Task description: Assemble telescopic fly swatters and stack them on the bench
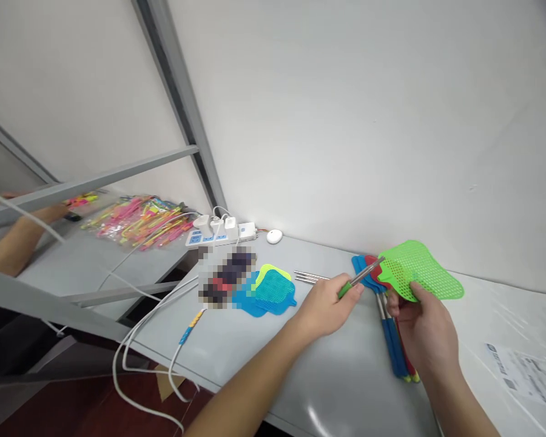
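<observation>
My left hand is closed around the green grip of a thin metal handle rod. The rod's far end meets the neck of a green mesh fly swatter head. My right hand pinches that head from below at its near edge. Under my right hand lie several finished swatters with blue and red handles, their heads tucked beneath the green one. A few bare metal rods lie on the grey table just left of my left hand.
Loose blue, teal and yellow-green swatter heads are piled at table centre. A white power strip with plugs and cables sits by the wall. On the neighbouring table another person's arm reaches near colourful packaged items. A printed sheet lies at right.
</observation>
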`<state>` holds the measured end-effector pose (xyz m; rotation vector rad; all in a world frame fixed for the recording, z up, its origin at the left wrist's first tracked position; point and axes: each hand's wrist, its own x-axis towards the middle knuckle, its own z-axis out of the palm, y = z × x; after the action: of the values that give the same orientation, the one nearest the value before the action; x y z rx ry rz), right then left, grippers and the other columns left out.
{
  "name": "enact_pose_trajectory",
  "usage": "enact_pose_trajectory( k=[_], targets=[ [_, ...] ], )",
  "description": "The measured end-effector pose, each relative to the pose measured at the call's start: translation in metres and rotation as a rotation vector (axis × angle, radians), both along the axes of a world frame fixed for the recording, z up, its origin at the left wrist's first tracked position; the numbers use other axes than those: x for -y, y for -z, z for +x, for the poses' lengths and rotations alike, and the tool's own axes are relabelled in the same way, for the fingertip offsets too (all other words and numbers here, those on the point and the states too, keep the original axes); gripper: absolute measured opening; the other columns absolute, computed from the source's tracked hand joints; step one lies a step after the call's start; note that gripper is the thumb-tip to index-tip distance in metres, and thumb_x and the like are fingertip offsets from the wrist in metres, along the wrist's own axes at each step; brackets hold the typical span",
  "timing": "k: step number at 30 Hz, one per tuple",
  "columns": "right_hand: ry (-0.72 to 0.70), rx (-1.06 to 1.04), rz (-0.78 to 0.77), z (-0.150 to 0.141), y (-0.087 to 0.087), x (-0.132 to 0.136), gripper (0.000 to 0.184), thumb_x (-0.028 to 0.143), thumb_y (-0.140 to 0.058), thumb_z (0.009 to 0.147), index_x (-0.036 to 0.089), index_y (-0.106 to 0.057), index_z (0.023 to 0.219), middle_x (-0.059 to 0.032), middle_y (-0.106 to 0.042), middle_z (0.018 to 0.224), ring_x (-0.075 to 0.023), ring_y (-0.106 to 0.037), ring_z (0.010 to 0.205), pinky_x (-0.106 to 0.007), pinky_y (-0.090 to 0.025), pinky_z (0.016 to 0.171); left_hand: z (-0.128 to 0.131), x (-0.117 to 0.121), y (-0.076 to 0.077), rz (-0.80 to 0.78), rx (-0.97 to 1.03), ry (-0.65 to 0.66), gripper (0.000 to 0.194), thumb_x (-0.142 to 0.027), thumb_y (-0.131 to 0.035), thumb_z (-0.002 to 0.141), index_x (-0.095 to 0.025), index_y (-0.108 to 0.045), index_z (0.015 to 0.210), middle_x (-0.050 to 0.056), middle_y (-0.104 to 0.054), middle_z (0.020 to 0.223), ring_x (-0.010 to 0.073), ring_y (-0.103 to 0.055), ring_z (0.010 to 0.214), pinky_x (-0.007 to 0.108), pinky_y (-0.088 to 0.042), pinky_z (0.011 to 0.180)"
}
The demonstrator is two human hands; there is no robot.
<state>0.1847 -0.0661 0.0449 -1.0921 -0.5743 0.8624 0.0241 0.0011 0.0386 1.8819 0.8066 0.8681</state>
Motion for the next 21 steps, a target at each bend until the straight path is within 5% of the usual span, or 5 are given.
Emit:
enact_pose_trajectory(
  k=[4,9,14,21],
  targets=[
    [0.050,0.247,-0.060,0.035,0.003,-0.007,0.038,0.045,-0.060,0.086,0.020,-0.049,0.059,0.0013,-0.048,0.056,-0.0119,-0.043,0.053,-0.027,-0.036,0.050,0.022,-0.021,0.009,0.140,-0.132,-0.020,0.030,-0.044,-0.049,0.091,-0.023,-0.057,0.071,-0.001,-0.055,0.058,0.0153,-0.045,0.052,0.025,-0.023,0.054],
    [0.110,0.309,-0.113,0.060,0.028,-0.015,0.042,0.052,-0.058,0.086,0.020,-0.049,0.060,0.0032,-0.044,0.055,-0.0108,-0.038,0.052,-0.026,-0.033,0.050,0.013,-0.029,0.025,0.207,-0.262,-0.114,0.024,-0.041,-0.054,0.089,-0.024,-0.059,0.073,0.002,-0.059,0.065,0.0176,-0.048,0.056,0.027,-0.021,0.057],
    [0.034,0.325,-0.163,0.058,0.049,-0.009,0.048,0.055,-0.056,0.087,0.021,-0.042,0.057,0.0050,-0.037,0.052,-0.0099,-0.032,0.050,-0.026,-0.026,0.048,0.004,-0.037,0.027,0.258,-0.457,-0.111,0.026,-0.044,-0.049,0.091,-0.024,-0.060,0.078,0.003,-0.062,0.070,0.0185,-0.054,0.062,0.028,-0.021,0.057],
    [-0.101,0.347,-0.176,0.047,0.047,-0.004,0.054,0.057,-0.045,0.092,0.022,-0.032,0.053,0.0060,-0.025,0.051,-0.0095,-0.023,0.048,-0.028,-0.018,0.048,0.001,-0.045,0.024,0.485,-0.699,-0.077,0.036,-0.048,-0.038,0.096,-0.024,-0.062,0.084,0.002,-0.064,0.073,0.0168,-0.056,0.063,0.027,-0.024,0.056]
  ],
)
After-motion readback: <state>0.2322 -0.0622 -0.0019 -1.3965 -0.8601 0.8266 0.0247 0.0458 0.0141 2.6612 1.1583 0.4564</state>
